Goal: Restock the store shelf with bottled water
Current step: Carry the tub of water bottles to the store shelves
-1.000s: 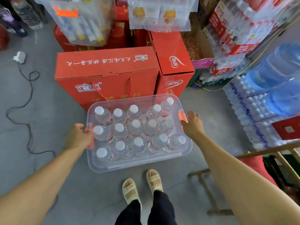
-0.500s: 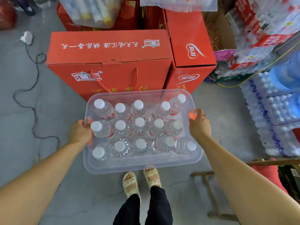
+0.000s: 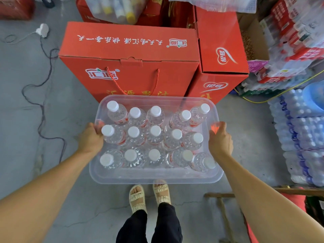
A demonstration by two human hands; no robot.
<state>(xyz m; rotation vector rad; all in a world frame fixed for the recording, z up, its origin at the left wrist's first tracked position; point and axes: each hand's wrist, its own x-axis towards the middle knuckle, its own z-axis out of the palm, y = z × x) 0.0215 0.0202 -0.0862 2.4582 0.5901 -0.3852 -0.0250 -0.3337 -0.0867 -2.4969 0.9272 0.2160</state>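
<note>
A clear plastic bin (image 3: pixel 154 178) hangs in front of me above the grey floor, over my feet. Inside it stand several small water bottles (image 3: pixel 155 135) with white caps, in three rows. My left hand (image 3: pixel 90 139) grips the bin's left end at its orange handle. My right hand (image 3: pixel 220 140) grips the right end at the other orange handle. Both sets of fingers curl under the rim.
A large red carton (image 3: pixel 129 58) stands just beyond the bin, with a second red carton (image 3: pixel 220 55) to its right. Shrink-wrapped packs of water bottles (image 3: pixel 301 137) pile up on the right. A black cable (image 3: pixel 43 102) trails on the floor at left. A wooden frame (image 3: pixel 220 197) lies at lower right.
The bin has come up off the floor, toward me and nearer the red cartons. Both hands have closed firmly round the handles.
</note>
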